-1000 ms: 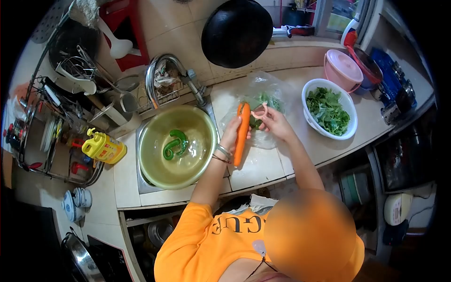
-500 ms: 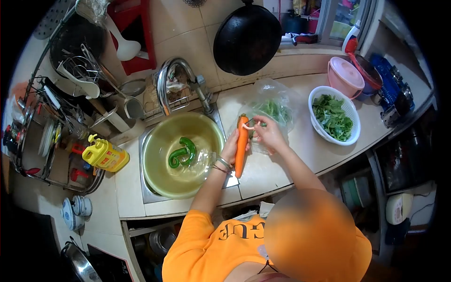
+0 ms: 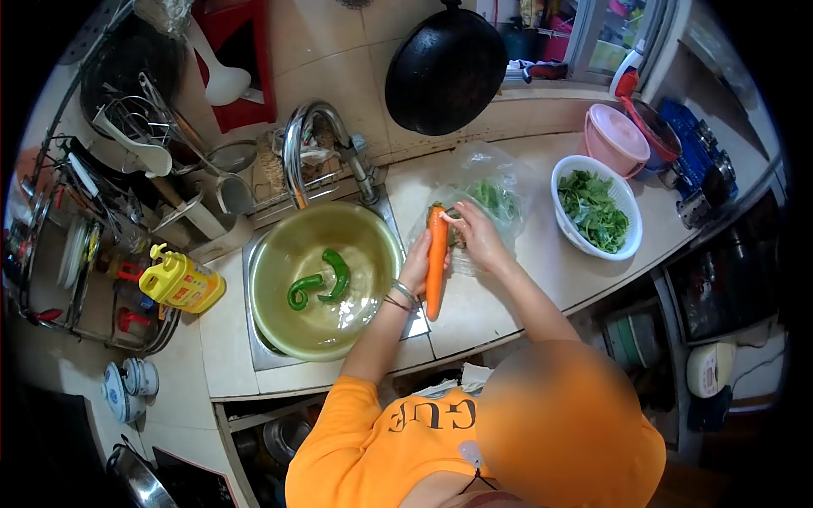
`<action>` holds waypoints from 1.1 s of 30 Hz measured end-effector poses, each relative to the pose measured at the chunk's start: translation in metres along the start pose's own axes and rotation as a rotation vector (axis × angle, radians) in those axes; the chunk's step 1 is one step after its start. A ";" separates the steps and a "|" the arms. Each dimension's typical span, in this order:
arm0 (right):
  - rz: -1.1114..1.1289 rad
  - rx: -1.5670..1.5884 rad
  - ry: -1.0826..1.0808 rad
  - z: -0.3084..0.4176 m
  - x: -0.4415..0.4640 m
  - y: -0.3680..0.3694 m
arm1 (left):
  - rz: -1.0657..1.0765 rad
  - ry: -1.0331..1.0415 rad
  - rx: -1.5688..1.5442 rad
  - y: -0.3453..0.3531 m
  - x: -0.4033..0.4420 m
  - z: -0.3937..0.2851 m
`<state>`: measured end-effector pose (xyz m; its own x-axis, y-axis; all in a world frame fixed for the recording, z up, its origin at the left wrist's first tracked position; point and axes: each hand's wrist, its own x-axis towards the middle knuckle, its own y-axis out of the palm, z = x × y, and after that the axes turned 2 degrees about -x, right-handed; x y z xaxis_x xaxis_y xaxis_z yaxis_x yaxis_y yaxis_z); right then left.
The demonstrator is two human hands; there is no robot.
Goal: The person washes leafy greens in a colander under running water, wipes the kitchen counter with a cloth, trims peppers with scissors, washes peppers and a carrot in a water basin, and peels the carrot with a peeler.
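Observation:
An orange carrot [image 3: 437, 267] stands out lengthwise over the counter, its stem end away from me. My left hand [image 3: 415, 264] is wrapped round it from the left side. My right hand [image 3: 479, 237] grips a small pale pink peeler [image 3: 451, 218], which is against or very close to the carrot's upper end. Behind my hands lies a clear plastic bag [image 3: 495, 190] with greens inside. Left of my hands, a green basin [image 3: 273, 315] sits in the sink and holds water and curled green peppers [image 3: 336, 275].
A white basket [image 3: 562, 222] of leafy greens and a pink lidded bucket [image 3: 616, 135] stand at right. The faucet [image 3: 294, 161] arches over the basin's back. A yellow bottle [image 3: 182, 282] and a rack of utensils are at left. A black pan [image 3: 446, 72] hangs on the wall.
My right hand has brought the peeler closer to the carrot's upper end. The peppers have shifted in the basin and now lie apart. My left hand still holds the carrot.

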<state>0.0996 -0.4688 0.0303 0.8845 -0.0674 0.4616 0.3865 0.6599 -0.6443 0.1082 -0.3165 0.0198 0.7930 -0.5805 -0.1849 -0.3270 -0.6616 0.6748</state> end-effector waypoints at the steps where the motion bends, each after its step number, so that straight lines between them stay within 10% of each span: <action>1: 0.001 0.005 -0.002 0.014 0.003 -0.008 | -0.009 -0.006 -0.003 0.000 0.000 0.000; 3: 0.246 0.509 0.494 0.040 0.008 -0.030 | -0.024 -0.012 -0.003 0.001 0.000 0.000; 6: 0.293 0.552 0.594 0.048 0.013 -0.042 | -0.036 0.013 0.040 0.005 -0.002 -0.003; 33: 0.451 0.712 0.549 0.032 -0.004 -0.047 | -0.075 0.119 0.047 0.014 -0.005 0.000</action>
<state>0.0690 -0.4758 0.0784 0.9772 0.0816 -0.1961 -0.1012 0.9906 -0.0917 0.0994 -0.3231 0.0306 0.8704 -0.4703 -0.1455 -0.2864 -0.7241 0.6275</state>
